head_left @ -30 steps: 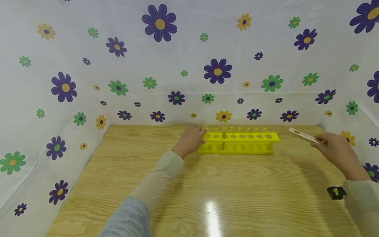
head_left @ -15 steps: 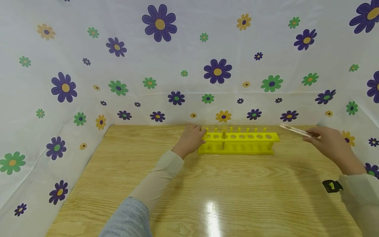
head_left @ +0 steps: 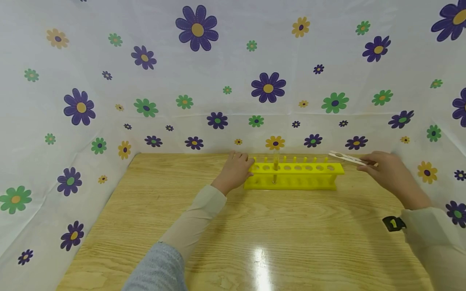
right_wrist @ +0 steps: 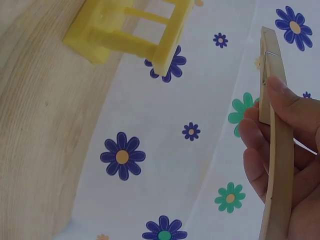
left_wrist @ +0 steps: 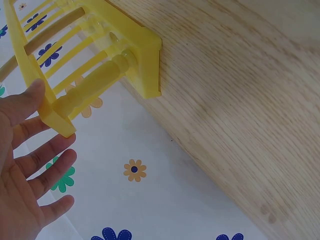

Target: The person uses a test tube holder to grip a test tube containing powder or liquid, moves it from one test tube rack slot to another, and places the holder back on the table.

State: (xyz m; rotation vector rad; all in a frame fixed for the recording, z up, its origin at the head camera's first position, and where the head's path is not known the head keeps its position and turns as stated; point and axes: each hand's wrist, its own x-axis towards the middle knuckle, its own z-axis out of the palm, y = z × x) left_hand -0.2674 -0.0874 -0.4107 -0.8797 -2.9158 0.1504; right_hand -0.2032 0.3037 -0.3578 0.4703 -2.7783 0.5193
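1. Test tube (head_left: 276, 165) stands upright in the yellow rack (head_left: 295, 171), left of its middle, on the surface's (head_left: 291, 226) far side.
2. Left hand (head_left: 234, 171): grip pinching the rack's left end, seemingly steadying it.
3. Right hand (head_left: 387, 171): grip grasping a wooden clamp (head_left: 354, 160), tip leftward, presumably kept free.
4. Flowered sheeting (head_left: 204, 76) backs and flanks the wood-grained surface before me.

The test-tube rack (head_left: 291, 172) is bright yellow, the wooden test-tube holder (right_wrist: 281, 155) pale tan, and the test tube (head_left: 275, 166) apparently clear with a brownish tint. Purple, green and orange daisies (head_left: 268, 88) dot the white backdrop (head_left: 233, 66); the tabletop (head_left: 291, 226) shows streaky, honey-coloured woodgrain.
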